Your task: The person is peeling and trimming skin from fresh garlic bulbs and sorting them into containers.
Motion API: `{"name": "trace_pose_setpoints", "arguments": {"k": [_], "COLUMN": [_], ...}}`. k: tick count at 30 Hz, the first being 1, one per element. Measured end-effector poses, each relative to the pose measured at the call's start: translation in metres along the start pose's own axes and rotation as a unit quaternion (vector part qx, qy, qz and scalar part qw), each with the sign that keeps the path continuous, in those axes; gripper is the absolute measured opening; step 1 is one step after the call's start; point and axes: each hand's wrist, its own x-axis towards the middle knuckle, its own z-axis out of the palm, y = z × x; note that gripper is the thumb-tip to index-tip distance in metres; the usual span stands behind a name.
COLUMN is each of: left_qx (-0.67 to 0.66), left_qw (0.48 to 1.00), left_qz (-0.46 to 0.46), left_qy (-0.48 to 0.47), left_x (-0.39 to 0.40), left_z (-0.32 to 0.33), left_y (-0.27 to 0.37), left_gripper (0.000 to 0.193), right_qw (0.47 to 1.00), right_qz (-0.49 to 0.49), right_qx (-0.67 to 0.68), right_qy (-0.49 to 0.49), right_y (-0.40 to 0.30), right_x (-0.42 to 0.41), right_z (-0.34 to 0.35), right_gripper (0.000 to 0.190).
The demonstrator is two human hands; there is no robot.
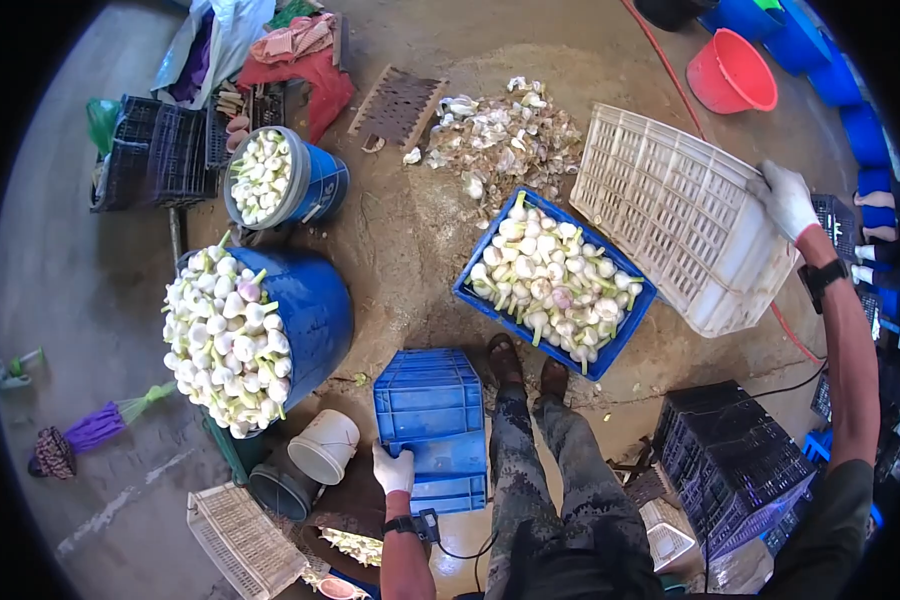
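My right hand [786,201], in a white glove, grips the upper edge of a large white slatted plastic crate [664,206], which appears tilted on its side. My left hand [394,468], also gloved, has hold of the left side of a blue plastic crate [429,409] beside my left leg. Between the two, at my feet, sits a shallow blue crate [461,289] heaped with garlic bulbs [555,274] with trimmed green stems. Its right edge lies close to the white crate. The fingers of both hands are partly hidden.
Left stand a blue barrel [322,322] and a bucket [322,184], both full of garlic. Ahead lie garlic skins [502,135] and a brown mat [397,105]. Black crates [727,457] are stacked at right. A red tub [727,75] and a hose [664,60] are farther off.
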Motion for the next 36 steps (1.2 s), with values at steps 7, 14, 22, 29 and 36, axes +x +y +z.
{"name": "trace_pose_setpoints", "arguments": {"k": [7, 14, 22, 29, 36], "left_qx": [0.014, -0.056, 0.021, 0.102, 0.115], "left_qw": [0.995, 0.997, 0.995, 0.992, 0.975], "left_qz": [0.004, 0.009, -0.091, -0.073, -0.117], "left_qy": [-0.1, -0.056, -0.022, 0.028, 0.149], "left_x": [0.004, 0.016, 0.081, 0.053, 0.017], "left_z": [-0.023, -0.045, -0.041, -0.037, -0.03], "left_y": [0.008, 0.005, -0.009, -0.007, 0.016], "left_gripper": [0.055, 0.053, 0.076, 0.08, 0.076], "right_qw": [0.991, 0.973, 0.976, 0.994, 0.993], "right_qz": [0.121, 0.171, 0.199, 0.082, 0.055], "right_qx": [0.063, 0.153, 0.084, 0.057, 0.078], "right_qy": [-0.009, 0.002, -0.013, 0.054, 0.069], "right_y": [0.007, -0.008, -0.025, 0.001, 0.08], "right_x": [-0.067, -0.127, -0.162, -0.122, -0.02], "right_z": [-0.029, -0.08, -0.122, -0.154, -0.152], "right_gripper": [0.028, 0.025, 0.023, 0.019, 0.021]}}
